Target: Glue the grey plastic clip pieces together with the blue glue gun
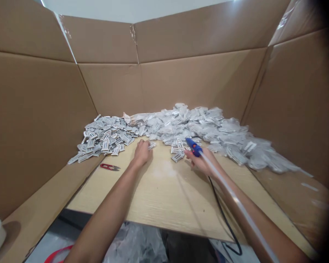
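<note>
My right hand (204, 160) is wrapped around a blue hot glue gun (194, 147), its nozzle pointing away and to the left. A long translucent glue stick (235, 199) runs from its back over my right forearm. My left hand (143, 151) rests low over the table with fingers closed on a small whitish piece (152, 145), partly hidden by the fingers. Just left of the glue gun lie several loose grey-and-white arch-shaped pieces (177, 157). A red-handled thread snipper (109, 167) lies on the table left of my left hand.
A heap of bare arch-shaped pieces (106, 133) sits at the back left. Plastic-wrapped pieces (208, 126) pile along the back and right. Cardboard walls (186, 80) surround the wooden table (153, 199). A black cord (222, 210) hangs over the front edge.
</note>
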Tool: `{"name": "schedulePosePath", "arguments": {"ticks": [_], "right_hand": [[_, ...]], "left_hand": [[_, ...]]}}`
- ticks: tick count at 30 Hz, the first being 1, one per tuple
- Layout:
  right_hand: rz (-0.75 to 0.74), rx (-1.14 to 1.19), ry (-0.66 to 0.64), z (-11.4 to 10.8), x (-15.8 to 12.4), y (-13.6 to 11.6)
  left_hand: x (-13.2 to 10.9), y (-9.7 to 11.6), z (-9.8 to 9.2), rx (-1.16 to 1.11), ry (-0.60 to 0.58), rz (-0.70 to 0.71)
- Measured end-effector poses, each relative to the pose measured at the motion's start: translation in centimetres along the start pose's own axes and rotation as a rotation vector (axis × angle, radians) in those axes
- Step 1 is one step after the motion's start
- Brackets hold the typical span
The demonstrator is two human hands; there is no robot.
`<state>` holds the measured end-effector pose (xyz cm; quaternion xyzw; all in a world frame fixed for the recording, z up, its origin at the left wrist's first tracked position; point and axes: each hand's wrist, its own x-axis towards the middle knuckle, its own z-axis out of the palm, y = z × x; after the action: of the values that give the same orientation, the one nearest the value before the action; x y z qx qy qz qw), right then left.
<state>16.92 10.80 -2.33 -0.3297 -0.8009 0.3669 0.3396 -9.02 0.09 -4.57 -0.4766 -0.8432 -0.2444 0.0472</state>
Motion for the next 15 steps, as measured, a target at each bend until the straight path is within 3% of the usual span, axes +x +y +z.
{"name": "schedulePosePath", "arguments": {"ticks": [4,7,12,15], "right_hand": [[-0.192,-0.242,-0.161,0.6,-0.8,-0.4],[-0.184,-0.353,-0.260,1.2,-1.3,-1.2],[-0.144,-0.418,-0.311,1.6,-1.5,-1.7],[-0.116,-0.422,-0.331,1.5,-1.6,-1.7]], "left_hand": [[0.3,-0.5,0.2,-0.003,0.008,-0.012],[0.3,-0.1,0.3,-0.114,0.054,-0.009],[0.5,1.1,0.2,-0.557,0.097,-0.104],[0.3,1.6,0.2,-0.464,0.118,-0.049]]}}
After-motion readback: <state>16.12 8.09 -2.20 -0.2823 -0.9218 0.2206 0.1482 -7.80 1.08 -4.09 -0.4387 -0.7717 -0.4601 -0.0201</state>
